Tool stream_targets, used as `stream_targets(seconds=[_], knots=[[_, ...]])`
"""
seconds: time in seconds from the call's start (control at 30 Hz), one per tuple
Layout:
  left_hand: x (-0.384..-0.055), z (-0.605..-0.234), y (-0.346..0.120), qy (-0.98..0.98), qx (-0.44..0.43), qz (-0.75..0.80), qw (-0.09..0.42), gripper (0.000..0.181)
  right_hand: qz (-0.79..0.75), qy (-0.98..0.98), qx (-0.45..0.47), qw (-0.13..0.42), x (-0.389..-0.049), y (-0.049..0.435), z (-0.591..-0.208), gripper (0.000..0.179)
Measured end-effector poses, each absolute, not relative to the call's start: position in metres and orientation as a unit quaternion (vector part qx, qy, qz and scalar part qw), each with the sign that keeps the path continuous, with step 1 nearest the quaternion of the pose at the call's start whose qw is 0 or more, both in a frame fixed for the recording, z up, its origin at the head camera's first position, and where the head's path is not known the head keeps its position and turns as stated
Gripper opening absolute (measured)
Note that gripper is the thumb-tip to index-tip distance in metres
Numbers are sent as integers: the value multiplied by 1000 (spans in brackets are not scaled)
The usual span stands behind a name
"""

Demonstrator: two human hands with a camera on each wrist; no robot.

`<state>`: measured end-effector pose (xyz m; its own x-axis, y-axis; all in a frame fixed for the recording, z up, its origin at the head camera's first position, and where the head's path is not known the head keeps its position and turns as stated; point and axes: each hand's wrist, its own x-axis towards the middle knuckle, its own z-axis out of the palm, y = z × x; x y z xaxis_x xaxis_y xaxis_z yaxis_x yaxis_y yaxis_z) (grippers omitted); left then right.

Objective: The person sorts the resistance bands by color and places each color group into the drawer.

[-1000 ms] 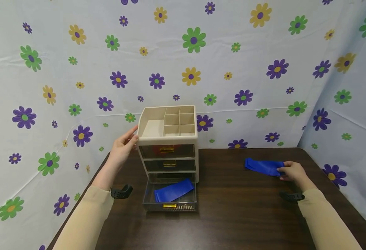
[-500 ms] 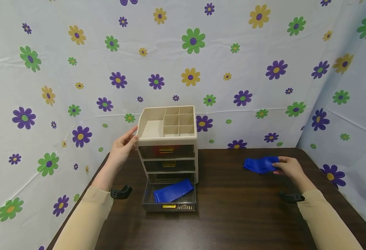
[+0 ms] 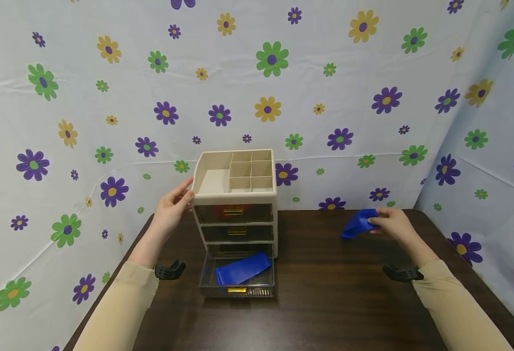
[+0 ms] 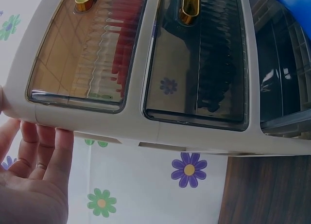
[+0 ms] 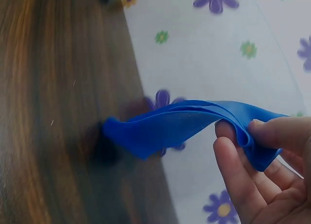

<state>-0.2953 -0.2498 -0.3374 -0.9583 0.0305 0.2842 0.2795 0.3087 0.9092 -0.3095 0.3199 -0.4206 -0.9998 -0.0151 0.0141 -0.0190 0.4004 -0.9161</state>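
My left hand (image 3: 172, 204) rests on the upper left corner of a cream desktop drawer organizer (image 3: 235, 198), fingertips against its side wall and thumb at the front edge. Its bottom drawer (image 3: 260, 281) is pulled out, with a folded blue resistance band (image 3: 243, 269) lying inside. Over at the right, my right hand (image 3: 395, 225) pinches a second folded blue resistance band (image 3: 357, 224) by one end. In the right wrist view this band (image 5: 160, 129) arches from thumb and fingers, its far end drooping low toward the table.
Two upper drawers with gold handles (image 3: 234, 211) are closed; reddish contents show through the top one. Small compartments (image 3: 251, 170) divide the organizer's top. The dark wooden table (image 3: 327, 302) ends at a flower-print cloth (image 3: 309, 122) behind and at the sides.
My right hand has lifted its end of the band and moved left, so the band now bends upward instead of lying flat. The left hand and the organizer stay put.
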Motion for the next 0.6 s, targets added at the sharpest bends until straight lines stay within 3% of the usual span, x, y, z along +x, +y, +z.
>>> stream_targets(seconds=[0.3,0.6], knots=[[-293,-338,-250,-805,-105,-571,120,52,529,-844,91,-2,-298,292,-388,50],[-288,-339,-250,-805,-106,-570,123,52,503,-851,151,-11,-286,260,-361,41]])
